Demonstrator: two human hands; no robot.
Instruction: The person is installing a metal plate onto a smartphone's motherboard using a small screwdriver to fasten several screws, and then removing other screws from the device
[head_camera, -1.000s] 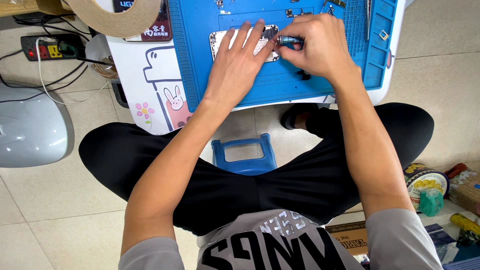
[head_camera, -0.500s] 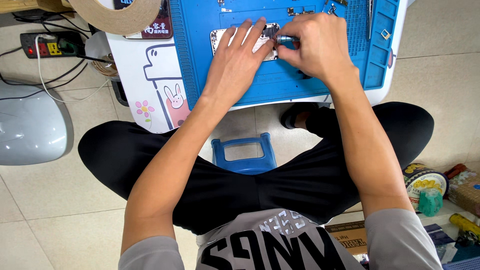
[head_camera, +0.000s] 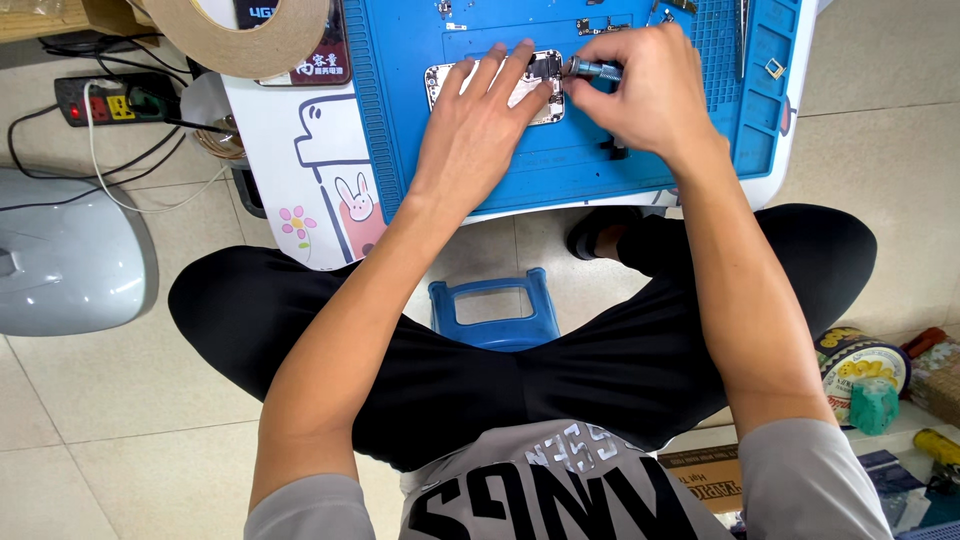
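nearest the viewer, a blue plastic stool (head_camera: 492, 312) stands between the seated person's legs, below the white tabletop (head_camera: 300, 170). on the blue repair mat (head_camera: 590, 160), the left hand (head_camera: 475, 135) lies flat with fingers spread, pressing down the opened smartphone (head_camera: 455, 82). just beside it, the right hand (head_camera: 650, 90) has its fingers pinched closed around a small screwdriver (head_camera: 592, 69) whose tip meets the phone; a tape roll (head_camera: 240, 35) lies farther left.

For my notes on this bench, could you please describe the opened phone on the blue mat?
The opened phone lies flat, lengthwise across the blue work mat, its silvery inside facing up with small dark parts near one end. The left hand presses on it with spread fingers; the right hand holds a small screwdriver at its edge.
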